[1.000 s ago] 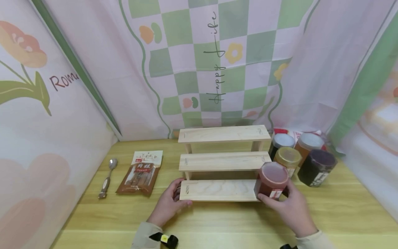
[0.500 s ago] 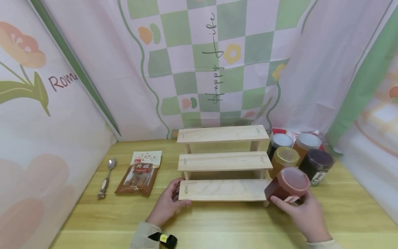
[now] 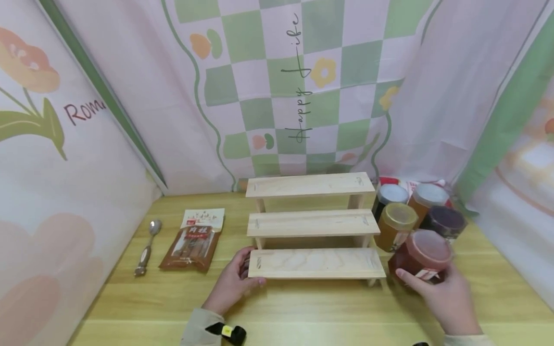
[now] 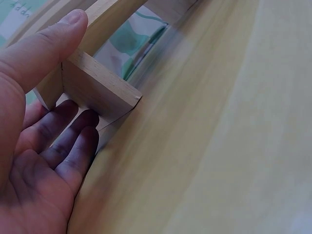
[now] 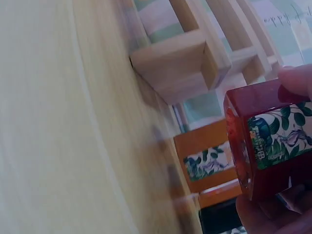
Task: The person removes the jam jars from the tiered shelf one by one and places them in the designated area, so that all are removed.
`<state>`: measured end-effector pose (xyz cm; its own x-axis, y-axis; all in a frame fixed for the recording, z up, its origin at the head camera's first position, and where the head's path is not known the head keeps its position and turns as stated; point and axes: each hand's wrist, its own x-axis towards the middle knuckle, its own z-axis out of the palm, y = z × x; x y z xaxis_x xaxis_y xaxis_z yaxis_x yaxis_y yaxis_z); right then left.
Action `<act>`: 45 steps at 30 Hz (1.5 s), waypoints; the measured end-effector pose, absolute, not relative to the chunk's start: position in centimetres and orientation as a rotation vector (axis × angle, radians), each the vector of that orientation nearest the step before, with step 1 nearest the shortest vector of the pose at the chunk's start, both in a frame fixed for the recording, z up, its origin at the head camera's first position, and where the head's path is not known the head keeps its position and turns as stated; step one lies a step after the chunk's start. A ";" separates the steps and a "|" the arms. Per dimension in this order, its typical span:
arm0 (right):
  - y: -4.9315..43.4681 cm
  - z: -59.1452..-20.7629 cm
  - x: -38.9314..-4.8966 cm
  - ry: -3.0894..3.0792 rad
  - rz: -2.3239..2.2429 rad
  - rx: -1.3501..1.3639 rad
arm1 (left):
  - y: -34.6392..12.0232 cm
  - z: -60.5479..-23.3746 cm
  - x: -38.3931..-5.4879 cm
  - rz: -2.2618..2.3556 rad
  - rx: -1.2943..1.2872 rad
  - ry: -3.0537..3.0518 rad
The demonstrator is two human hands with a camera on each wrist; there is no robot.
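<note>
A three-step wooden rack (image 3: 311, 223) of pale boards stands mid-table. My left hand (image 3: 235, 276) holds its lowest step at the left end; the left wrist view shows the thumb (image 4: 53, 46) over the board's edge and the fingers (image 4: 78, 141) curled beside the end support (image 4: 100, 87). Right of the rack, my right hand (image 3: 447, 293) grips a faceted jar with dark red contents (image 3: 417, 262), tilted and raised off the table in the right wrist view. Its label (image 5: 282, 134) has a leafy print. Just behind it stands a gold-lidded amber jar (image 3: 396, 228).
Behind at the right are a dark jar (image 3: 443, 221), an orange jar (image 3: 428, 199), a white-lidded dark jar (image 3: 389, 197) and a red-and-white package (image 3: 391, 180). To the left lie a brown packet (image 3: 192, 245) and a spoon (image 3: 148, 250). Printed curtains (image 3: 186, 144) enclose the table.
My right hand has carried the red jar rightward, away from the right end of the lowest step towards the other jars. The left hand stays at the rack's left end.
</note>
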<state>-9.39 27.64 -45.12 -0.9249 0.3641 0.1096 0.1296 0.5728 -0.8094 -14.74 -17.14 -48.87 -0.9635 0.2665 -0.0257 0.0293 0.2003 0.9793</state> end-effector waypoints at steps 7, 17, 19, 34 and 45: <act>28.3 -45.6 -9.9 -2.558 1.277 -0.416 | -17.3 -48.8 -14.7 1.880 0.294 2.270; 29.5 -46.3 -10.5 -2.614 1.247 -0.406 | -17.3 -48.7 -14.7 1.882 0.282 2.263; 29.7 -46.4 -10.5 -2.622 1.235 -0.404 | -17.3 -48.8 -14.7 1.876 0.282 2.271; 30.8 -47.1 -11.4 -2.636 1.277 -0.342 | -17.3 -48.5 -14.7 1.869 0.285 2.272; 31.0 -47.2 -11.8 -2.600 1.305 -0.399 | -17.1 -48.7 -14.7 1.855 0.277 2.283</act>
